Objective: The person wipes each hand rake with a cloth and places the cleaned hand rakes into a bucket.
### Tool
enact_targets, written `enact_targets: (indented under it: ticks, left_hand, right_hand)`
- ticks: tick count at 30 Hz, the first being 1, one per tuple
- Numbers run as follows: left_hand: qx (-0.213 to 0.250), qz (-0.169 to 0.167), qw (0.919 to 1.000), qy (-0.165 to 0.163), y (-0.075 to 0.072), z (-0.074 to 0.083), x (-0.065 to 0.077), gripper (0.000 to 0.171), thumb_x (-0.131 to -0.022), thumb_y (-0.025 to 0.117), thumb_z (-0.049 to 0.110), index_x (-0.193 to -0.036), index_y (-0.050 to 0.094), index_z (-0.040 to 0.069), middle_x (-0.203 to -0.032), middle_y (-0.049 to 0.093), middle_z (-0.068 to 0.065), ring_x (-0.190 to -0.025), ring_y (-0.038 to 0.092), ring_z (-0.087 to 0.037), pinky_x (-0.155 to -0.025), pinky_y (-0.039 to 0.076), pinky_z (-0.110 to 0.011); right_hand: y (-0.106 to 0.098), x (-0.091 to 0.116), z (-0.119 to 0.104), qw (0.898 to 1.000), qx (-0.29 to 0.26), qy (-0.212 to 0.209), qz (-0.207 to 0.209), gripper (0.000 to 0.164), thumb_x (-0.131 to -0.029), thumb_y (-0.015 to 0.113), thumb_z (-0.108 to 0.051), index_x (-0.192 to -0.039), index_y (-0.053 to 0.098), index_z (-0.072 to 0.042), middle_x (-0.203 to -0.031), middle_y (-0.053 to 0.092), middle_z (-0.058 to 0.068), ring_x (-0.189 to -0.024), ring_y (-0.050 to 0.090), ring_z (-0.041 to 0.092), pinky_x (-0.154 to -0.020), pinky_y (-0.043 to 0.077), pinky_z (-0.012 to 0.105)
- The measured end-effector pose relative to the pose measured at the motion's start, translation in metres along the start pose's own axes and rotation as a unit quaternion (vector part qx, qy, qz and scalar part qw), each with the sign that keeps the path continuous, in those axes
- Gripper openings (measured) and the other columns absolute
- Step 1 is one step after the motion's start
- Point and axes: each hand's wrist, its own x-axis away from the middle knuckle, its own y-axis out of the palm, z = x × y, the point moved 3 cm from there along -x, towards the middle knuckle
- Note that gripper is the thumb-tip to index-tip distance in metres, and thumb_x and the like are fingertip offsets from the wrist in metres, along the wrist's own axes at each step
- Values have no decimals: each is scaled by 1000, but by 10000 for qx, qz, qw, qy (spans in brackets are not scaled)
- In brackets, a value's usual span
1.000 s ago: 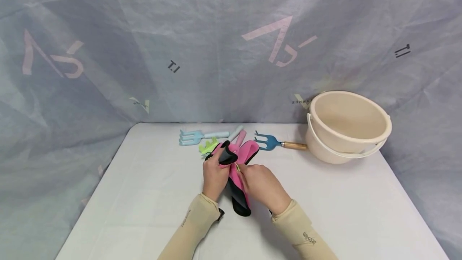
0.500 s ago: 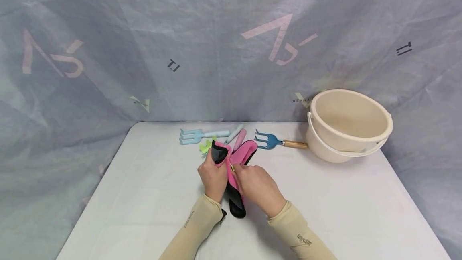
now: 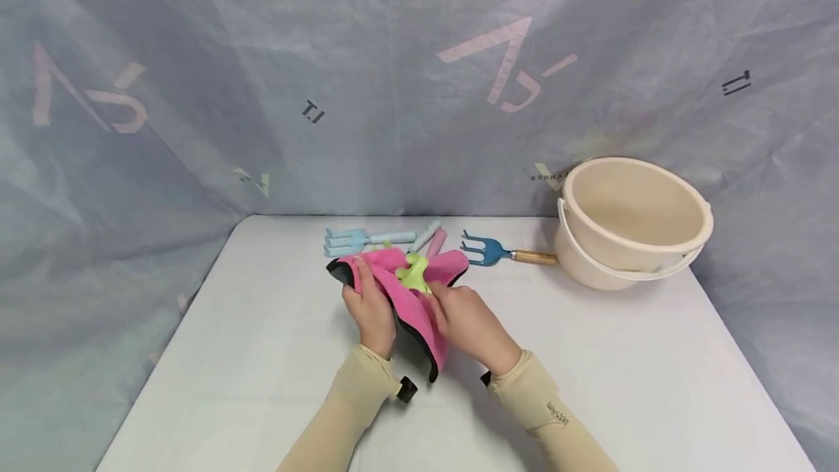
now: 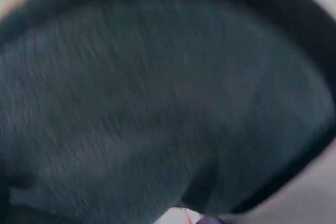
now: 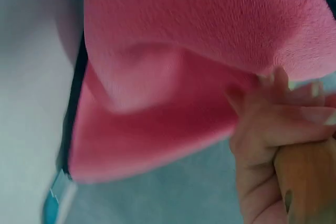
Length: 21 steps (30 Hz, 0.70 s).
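A pink cloth (image 3: 405,303) with a dark grey back and black edging is held up over the table. My left hand (image 3: 373,315) grips its left part, thumb on the pink side. In the left wrist view the cloth's dark back (image 4: 157,87) hides almost everything. A yellow-green garden hand fork (image 3: 414,275) lies against the pink face, prongs pointing away from me. My right hand (image 3: 468,323) holds it from the right; in the right wrist view the fingers curl round a wooden handle (image 5: 308,177), beside the cloth.
Behind the cloth lie a light blue hand fork (image 3: 347,241), a pale handle (image 3: 427,234) and a pink handle (image 3: 436,242). To their right is a blue fork (image 3: 485,250) with a wooden handle. A cream bucket (image 3: 593,261) stands at the back right.
My left hand has shifted slightly left and spread the bunched cloth, so its pink face lies wider. The yellow-green fork head, mostly covered by folds before, now shows.
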Motion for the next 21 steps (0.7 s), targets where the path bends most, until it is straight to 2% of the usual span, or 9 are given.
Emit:
enact_targets:
  ticks: [3, 5, 8, 10, 12, 15, 17, 19, 21]
  left_hand:
    - [173, -242, 9991, -295, 0, 0, 1, 46, -109, 43, 51, -93, 61, 12, -81, 66, 4, -84, 66, -9, -79, 53, -23]
    - [67, -769, 9958, -492, 3, -1, 5, 56, -108, 36, 60, -100, 63, 11, -92, 69, 3, -95, 67, -9, -88, 52, -22]
    - [-152, -1885, 9786, -807, 11, -4, 14, 68, -106, 33, 66, -131, 57, 9, -129, 66, 0, -127, 58, -10, -108, 44, -21]
    - [-221, -2277, 9685, -983, 15, -7, 18, 67, -105, 42, 64, -143, 51, 8, -142, 60, -3, -136, 53, -12, -113, 42, -23]
    - [-322, -2256, 9686, -991, 16, -10, 16, 60, -106, 54, 52, -144, 50, 7, -141, 60, -6, -132, 55, -12, -110, 46, -23]
    - [-795, -1673, 9805, -660, 11, -13, 10, 39, -103, 67, 32, -125, 63, -1, -112, 70, -5, -105, 66, -8, -89, 54, -18]
    - [-1179, -1386, 9830, -253, 7, -13, 5, 28, -100, 71, 21, -108, 68, -5, -89, 67, -2, -83, 64, -5, -73, 52, -16]
    - [-1534, -1222, 9804, 194, 3, -11, 2, 24, -97, 74, 16, -89, 67, -6, -72, 59, 2, -69, 57, -4, -64, 47, -17]
    - [-1743, -1226, 9755, 555, 2, -9, -2, 29, -95, 77, 13, -75, 61, -2, -63, 49, 6, -61, 49, -4, -59, 42, -18]
  right_hand:
    - [-2, -2, 4, 9937, -953, 573, 161, 20, -109, 52, -16, -97, 64, -6, -62, 52, -2, -58, 50, 10, -58, 44, 25]
    - [-4, -2, 5, 9853, -1472, 825, 284, 22, -111, 47, -16, -106, 65, -5, -66, 58, 2, -59, 52, 12, -60, 47, 28]
    - [-5, -1, 5, 9804, -1724, 881, 357, 22, -111, 45, -15, -120, 64, -6, -78, 64, 5, -70, 59, 13, -70, 51, 32]
    - [-4, -1, 5, 9825, -1657, 799, 294, 23, -111, 45, -16, -125, 62, -8, -79, 60, 3, -75, 57, 15, -72, 51, 34]
    - [-3, -1, 3, 9851, -1558, 710, 142, 25, -112, 45, -18, -129, 61, -7, -79, 58, 0, -78, 58, 13, -75, 50, 32]
    - [1, 0, 2, 9793, -1914, 580, -308, 35, -113, 44, -21, -141, 56, -5, -72, 58, -1, -66, 62, 13, -66, 54, 28]
    - [1, 0, 2, 9753, -2091, 501, -500, 44, -113, 46, -24, -151, 49, -2, -76, 65, 1, -64, 66, 12, -66, 56, 26]
    - [-1, 0, 6, 9752, -2113, 389, -525, 47, -112, 48, -27, -152, 50, -2, -82, 71, 4, -66, 68, 11, -67, 57, 25]
    - [-8, -2, 12, 9796, -1953, 337, -325, 44, -111, 51, -30, -145, 58, -3, -92, 74, 4, -73, 68, 8, -70, 57, 25]
